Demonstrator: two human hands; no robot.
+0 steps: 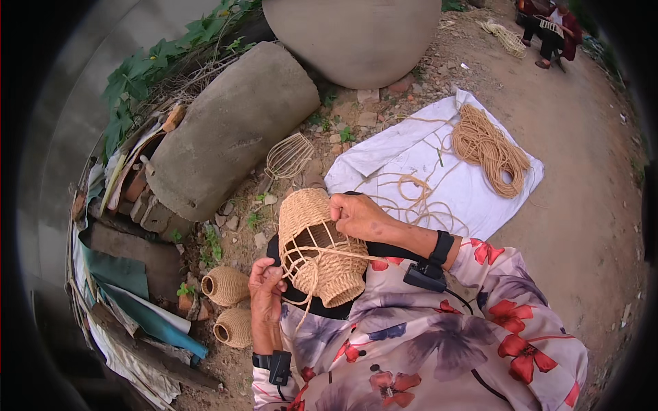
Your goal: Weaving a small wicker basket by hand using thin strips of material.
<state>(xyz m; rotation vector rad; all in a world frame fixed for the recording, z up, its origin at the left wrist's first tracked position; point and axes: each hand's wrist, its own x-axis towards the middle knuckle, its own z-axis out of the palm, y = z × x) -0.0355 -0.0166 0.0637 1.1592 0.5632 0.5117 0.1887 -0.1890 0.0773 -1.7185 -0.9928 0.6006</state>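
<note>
A partly woven basket point(303, 212) of tan twisted cord lies tilted across my lap, its round mouth toward me. Bare ribs show through a gap in the middle of its wall, between two woven bands. My left hand point(266, 286) is closed on the basket's left edge, thumb and fingers at the ribs. My right hand point(363, 218) is closed at the upper right of the wall, its fingertips partly hidden against the weave. A loose cord point(312, 301) crosses the gap and hangs over the front; another length runs right across my sleeve.
A large coil of cord point(483, 140) and loose loops lie on a white sheet point(384, 154). Two small woven baskets point(233, 327) sit at left, and a bare rib frame point(290, 156) lies ahead. Concrete pieces point(236, 127) stand beyond. A seated person point(548, 31) holds a frame far right.
</note>
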